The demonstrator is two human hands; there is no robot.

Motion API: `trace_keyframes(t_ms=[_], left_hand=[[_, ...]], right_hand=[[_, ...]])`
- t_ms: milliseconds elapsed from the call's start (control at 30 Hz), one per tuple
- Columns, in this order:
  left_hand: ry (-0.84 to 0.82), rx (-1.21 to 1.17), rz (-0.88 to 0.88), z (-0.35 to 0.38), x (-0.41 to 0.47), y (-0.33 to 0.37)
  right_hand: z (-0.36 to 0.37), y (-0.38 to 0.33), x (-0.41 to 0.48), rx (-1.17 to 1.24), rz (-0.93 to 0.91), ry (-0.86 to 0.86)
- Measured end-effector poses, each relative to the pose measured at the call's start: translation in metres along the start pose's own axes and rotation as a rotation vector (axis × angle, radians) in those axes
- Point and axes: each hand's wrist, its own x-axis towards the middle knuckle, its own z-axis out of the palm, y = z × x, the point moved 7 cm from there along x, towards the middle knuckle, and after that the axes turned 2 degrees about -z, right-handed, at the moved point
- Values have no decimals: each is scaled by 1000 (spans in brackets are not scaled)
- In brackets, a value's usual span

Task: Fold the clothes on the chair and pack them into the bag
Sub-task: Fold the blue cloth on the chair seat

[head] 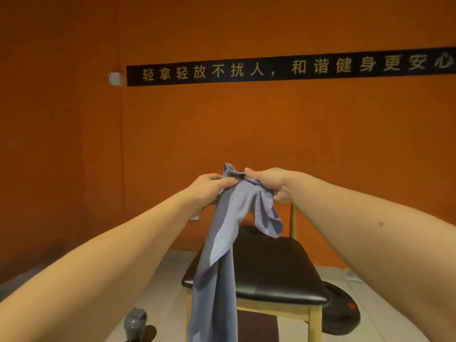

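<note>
A blue-grey cloth with stitched edges hangs in the air in front of me, above the chair. My left hand pinches its top edge between thumb and fingers. My right hand grips the bunched top of the cloth right beside the left hand. The cloth drapes down past the front left corner of the chair's black padded seat. The chair has light wooden legs. No bag is clearly identifiable in view.
An orange wall with a black banner of gold characters stands close behind the chair. A dark round object with a red spot lies on the floor at right. A grey object sits on the floor at lower left.
</note>
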Motion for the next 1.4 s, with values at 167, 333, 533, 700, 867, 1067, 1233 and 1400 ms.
trace_keyframes(t_ms=[167, 333, 533, 700, 867, 1067, 1233, 1400], left_hand=[[-20, 38, -76, 46, 0, -17], [80, 8, -128, 68, 16, -33], [157, -39, -185, 67, 44, -54], [272, 48, -179, 53, 55, -70], [183, 184, -55, 41, 55, -92], [6, -51, -331, 38, 42, -120], [-155, -110, -275, 46, 19, -105], [-34, 172, -98, 26, 32, -86]], right_hand=[[-32, 47, -14, 26, 83, -146], [-71, 95, -18, -125, 207, -216], [-126, 148, -15, -317, 370, -148], [-155, 166, -26, -283, 403, -92], [-173, 160, -39, -180, 279, 81], [-167, 149, -33, 72, 132, 199], [-166, 127, -30, -4, 34, 350], [-173, 104, -20, 64, 7, 312]])
